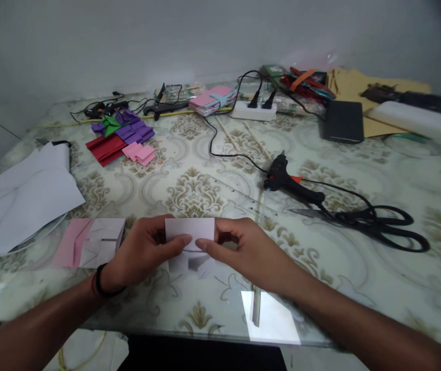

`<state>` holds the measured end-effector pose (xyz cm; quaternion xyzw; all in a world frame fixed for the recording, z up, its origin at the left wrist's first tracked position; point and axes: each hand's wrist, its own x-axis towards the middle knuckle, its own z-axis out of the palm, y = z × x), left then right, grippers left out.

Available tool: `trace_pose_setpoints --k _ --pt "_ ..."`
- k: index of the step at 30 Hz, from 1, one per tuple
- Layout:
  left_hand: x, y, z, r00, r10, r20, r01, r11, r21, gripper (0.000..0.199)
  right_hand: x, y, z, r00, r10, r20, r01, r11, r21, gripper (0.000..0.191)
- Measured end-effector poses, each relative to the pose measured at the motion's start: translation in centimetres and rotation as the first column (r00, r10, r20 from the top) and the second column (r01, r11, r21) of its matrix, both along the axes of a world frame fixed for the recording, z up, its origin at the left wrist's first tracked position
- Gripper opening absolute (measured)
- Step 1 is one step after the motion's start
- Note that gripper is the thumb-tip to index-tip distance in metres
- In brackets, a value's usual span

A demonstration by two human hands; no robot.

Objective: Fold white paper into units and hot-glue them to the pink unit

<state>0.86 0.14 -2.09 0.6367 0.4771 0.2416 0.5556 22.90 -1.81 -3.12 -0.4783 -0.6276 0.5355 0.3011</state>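
Note:
A small white paper (190, 229) is held upright between both hands near the front of the table. My left hand (153, 245) grips its left side, thumb across the front. My right hand (238, 247) pinches its right side, the two thumb tips almost meeting. The fingers behind the sheet are hidden. Left of my left hand lie folded pink paper (74, 239) and folded white paper (102, 242). A glue gun (293, 183) and black-handled scissors (378, 224) lie to the right.
White sheets (31, 190) lie at the left. Folded red paper (105, 148), purple paper (135, 131) and small pink pieces (140, 152) sit behind. A power strip (253, 111), dark box (344, 121) and cables line the back. A clear ruler (239, 193) lies mid-table.

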Motion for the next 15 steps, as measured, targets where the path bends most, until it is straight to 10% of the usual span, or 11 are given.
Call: trace_pose_setpoints --k 15 --pt "-0.24 0.39 -0.14 0.959 -0.140 -0.245 0.150 0.988 0.023 0.039 -0.09 0.01 -0.11 1.000 0.001 -0.011 -0.001 1.000 -0.028 0.031"
